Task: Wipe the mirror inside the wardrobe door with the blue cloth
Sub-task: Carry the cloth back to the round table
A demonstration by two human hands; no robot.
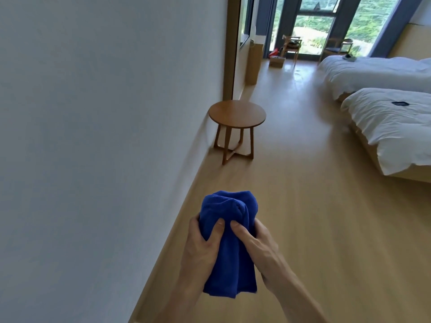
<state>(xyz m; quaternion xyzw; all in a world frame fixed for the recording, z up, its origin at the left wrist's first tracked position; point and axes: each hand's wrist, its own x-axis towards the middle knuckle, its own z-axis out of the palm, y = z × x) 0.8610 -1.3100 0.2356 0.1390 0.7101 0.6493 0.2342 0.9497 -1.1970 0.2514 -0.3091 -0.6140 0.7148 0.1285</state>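
Both hands are clamped on the bunched deep-blue fluffy cloth [229, 241], low centre of view, held in the air over the floor. The left hand [200, 248] grips its left side, the right hand [260, 248] its right side. Thumbs lie on the front of the cloth w/ tips close together; fingers wrap behind. Top of the cloth bulges above the thumbs and its bottom edge hangs below the wrists.

A plain white wall [93, 136] fills the left half. Its bottom edge runs diag. from bottom centre up to a small round wooden table [237, 113], which stands tight vs. the wall, just before a wooden frame edge [229, 54]. The pale wood-look floor [303, 217] opens wide to the right of the hands & straight ahead past the table. On the right are two beds w/ white bedding, the near bed [391, 129] & the far bed [373, 71], w/ a narrow gap btwn them. At the far end are a tall window [310, 24], a wooden chair [291, 46] & a cardboard box [277, 61] on the floor.
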